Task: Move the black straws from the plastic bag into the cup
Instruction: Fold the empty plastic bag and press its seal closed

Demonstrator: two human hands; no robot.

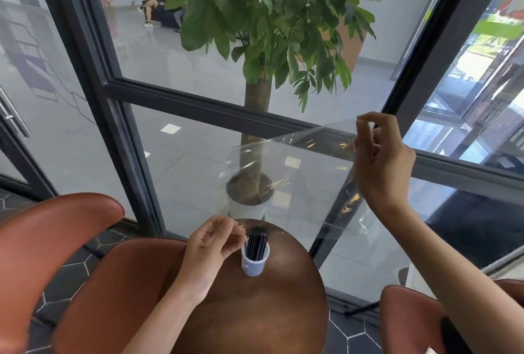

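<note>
A bundle of black straws (256,243) stands upright in a small translucent cup (254,264) on the round brown table (255,311). My left hand (209,246) is beside the cup on its left, its fingertips touching the upper part of the straws. My right hand (380,160) is raised high to the right and pinches a corner of the clear plastic bag (297,180). The bag hangs stretched out above the table, with its lower end coming down near the straw tops. No straws show inside it.
Brown leather chairs stand at the left (56,240), behind the table (119,282) and at the lower right (408,319). A dark-framed glass wall (136,126) rises just beyond the table, with a potted tree (255,92) behind it.
</note>
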